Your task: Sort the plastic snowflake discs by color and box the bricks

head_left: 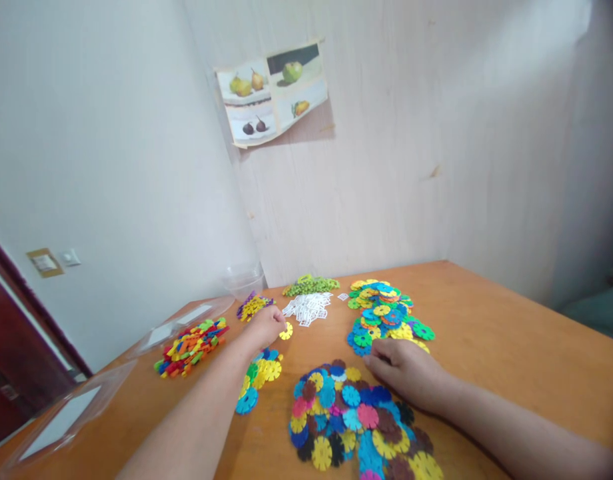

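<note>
My left hand [269, 325] is closed, with a small yellow notched plastic disc [286, 331] at its fingertips. Below it, partly behind my left forearm, lies a small group of yellow, green and blue discs [267, 371]. My right hand [404, 369] rests with curled fingers between two piles; whatever it may hold is hidden. Just beyond it is a heap of blue, green and yellow discs [381, 312]. Nearer to me spreads a larger heap of mixed discs [351, 397] in blue, yellow, brown, pink and black.
On the brown table [486, 333] lie white plastic pieces [308, 308], a green pile [311, 285], purple and yellow pieces [254, 306] and multicoloured blocks [192, 348]. A clear container [242, 279] stands at the back. Clear plastic bags [69, 417] lie along the left edge.
</note>
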Demonstrator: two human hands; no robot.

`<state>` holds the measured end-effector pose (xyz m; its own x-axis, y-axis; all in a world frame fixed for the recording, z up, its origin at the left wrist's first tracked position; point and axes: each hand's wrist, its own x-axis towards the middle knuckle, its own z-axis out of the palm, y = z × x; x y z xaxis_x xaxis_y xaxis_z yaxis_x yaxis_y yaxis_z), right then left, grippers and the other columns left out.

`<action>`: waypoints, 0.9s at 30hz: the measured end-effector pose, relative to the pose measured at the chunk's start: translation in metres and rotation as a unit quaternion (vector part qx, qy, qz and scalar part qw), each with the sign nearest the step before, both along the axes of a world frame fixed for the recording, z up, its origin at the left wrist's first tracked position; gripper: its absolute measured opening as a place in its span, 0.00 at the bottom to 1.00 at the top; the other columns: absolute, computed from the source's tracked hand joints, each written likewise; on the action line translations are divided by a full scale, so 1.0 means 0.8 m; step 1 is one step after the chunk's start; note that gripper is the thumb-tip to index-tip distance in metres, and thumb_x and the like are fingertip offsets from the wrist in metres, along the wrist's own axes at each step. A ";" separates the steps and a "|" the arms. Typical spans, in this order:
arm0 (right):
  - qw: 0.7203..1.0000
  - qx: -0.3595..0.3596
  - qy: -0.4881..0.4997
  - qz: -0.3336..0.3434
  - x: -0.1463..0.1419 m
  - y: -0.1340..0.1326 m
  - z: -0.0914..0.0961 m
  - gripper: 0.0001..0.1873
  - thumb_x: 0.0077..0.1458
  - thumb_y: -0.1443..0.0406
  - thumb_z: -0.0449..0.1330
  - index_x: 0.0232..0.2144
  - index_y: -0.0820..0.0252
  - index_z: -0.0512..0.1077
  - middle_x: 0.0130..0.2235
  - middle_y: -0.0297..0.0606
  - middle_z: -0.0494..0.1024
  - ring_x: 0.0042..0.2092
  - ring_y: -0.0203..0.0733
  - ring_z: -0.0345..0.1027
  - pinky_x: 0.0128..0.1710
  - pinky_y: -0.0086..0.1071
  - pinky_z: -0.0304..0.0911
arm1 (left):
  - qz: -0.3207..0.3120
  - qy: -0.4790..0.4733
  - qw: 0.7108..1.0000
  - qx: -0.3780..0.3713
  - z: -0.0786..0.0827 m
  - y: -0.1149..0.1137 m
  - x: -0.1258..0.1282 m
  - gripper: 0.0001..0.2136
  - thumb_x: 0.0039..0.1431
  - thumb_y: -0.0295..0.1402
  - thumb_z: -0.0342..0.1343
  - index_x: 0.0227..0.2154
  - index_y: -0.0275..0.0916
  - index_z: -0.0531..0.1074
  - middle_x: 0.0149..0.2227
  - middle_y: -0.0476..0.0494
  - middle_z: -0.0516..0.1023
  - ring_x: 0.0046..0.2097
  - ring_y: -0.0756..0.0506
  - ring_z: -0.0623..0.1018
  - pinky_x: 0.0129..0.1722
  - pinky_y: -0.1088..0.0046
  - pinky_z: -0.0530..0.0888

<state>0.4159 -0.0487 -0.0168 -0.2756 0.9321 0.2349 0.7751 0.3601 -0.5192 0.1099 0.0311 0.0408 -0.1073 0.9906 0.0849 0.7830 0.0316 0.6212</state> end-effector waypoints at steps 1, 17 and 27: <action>1.000 0.000 0.010 -0.003 0.000 0.000 0.000 0.18 0.61 0.56 0.51 0.22 0.58 0.60 0.23 0.32 0.68 0.27 0.35 0.59 0.26 0.30 0.45 | -0.006 -0.011 1.000 0.007 0.004 0.001 0.008 0.04 0.46 0.29 0.62 0.24 0.38 0.71 0.21 0.53 0.68 0.26 0.51 0.67 0.26 0.76 0.59; 0.999 0.008 0.044 -0.010 -0.003 0.002 -0.002 0.16 0.58 0.59 0.53 0.21 0.59 0.60 0.23 0.30 0.67 0.26 0.33 0.57 0.26 0.29 0.44 | -0.129 -0.171 0.975 -0.056 0.015 0.011 0.160 0.05 0.48 0.27 0.60 0.30 0.37 0.72 0.26 0.50 0.74 0.27 0.52 0.72 0.25 0.79 0.63; 0.999 0.004 0.033 -0.022 -0.005 -0.006 0.011 0.15 0.58 0.59 0.53 0.21 0.59 0.64 0.24 0.31 0.72 0.26 0.33 0.58 0.25 0.29 0.42 | -0.134 -0.215 0.964 -0.081 0.013 0.035 0.222 0.06 0.49 0.25 0.62 0.29 0.37 0.71 0.23 0.52 0.72 0.25 0.53 0.72 0.26 0.79 0.67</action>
